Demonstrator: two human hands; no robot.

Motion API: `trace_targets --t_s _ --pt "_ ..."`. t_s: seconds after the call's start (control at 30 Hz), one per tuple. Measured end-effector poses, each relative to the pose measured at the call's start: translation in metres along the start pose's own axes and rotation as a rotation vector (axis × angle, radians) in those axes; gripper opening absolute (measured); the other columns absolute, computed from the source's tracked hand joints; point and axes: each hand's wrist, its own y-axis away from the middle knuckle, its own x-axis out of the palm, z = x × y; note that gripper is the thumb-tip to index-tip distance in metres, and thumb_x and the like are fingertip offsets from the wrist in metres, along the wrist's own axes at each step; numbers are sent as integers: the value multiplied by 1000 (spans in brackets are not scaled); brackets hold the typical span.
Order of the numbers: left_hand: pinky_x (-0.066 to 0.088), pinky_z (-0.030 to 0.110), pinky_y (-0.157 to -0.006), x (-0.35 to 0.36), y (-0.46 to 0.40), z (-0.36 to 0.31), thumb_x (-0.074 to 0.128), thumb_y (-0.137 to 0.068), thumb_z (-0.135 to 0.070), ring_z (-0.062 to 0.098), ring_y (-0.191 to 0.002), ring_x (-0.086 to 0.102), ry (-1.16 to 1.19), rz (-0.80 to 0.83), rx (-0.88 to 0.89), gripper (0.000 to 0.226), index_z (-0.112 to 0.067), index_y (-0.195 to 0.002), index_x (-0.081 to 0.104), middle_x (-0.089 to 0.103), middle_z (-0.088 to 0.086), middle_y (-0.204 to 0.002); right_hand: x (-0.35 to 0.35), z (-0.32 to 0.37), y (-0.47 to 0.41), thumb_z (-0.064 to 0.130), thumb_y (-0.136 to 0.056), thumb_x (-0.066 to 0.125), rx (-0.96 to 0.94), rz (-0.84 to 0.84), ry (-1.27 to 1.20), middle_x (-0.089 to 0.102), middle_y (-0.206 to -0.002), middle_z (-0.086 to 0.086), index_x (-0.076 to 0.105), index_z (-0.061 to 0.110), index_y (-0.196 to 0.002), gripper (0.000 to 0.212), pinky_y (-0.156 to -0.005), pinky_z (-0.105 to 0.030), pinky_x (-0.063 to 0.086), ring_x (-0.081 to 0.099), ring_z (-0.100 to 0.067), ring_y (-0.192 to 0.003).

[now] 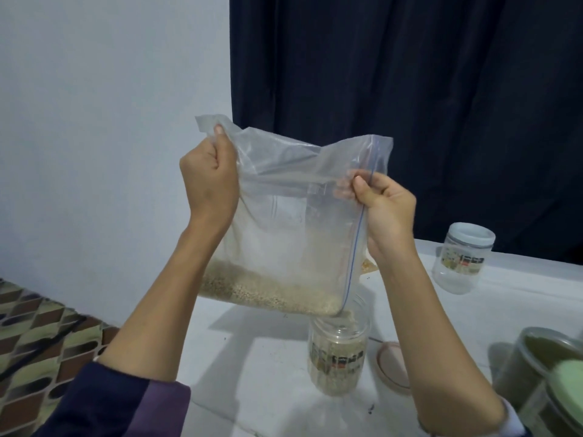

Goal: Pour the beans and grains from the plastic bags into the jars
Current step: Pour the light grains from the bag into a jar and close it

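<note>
I hold the plastic bag (pixel 284 216) of pale grains tilted above the open jar (pixel 339 354), my left hand (pixel 209 178) pinching its upper corner and my right hand (pixel 386 203) gripping the zip edge, its lowest corner at the jar's mouth.

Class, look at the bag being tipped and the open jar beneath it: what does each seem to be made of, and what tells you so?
Bag: thin, clear, glossy plastic film, likely; it creases and sags, and the grain shows through, with a blue zip strip along its mouth.
Open jar: stiff, clear plastic, probably, though glass cannot be ruled out; it keeps its round shape, has a printed label, and shows the grain inside.
</note>
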Motion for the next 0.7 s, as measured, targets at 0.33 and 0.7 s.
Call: trace_targets --t_s 0.33,0.7 --pt "20 13 -40 2 -3 -3 38 -102 -14 4 -35 26 11 23 22 54 -22 -51 20 27 -15 -33 -3 0 6 -1 -91 58 54 27 -7 73 -71 3 69 12 -86 18 -79 -25 54 70 -8 -71" --pt "20 13 -41 3 -3 -8 38 -102 -14 4 -36 27 12 59 42 55 -22 -51 20 29 -15 -33 -3 1 11 1 -92 57 25 -17 14 73 -72 3 69 13 -87 18 -88 -31 54 70 -9 -74"
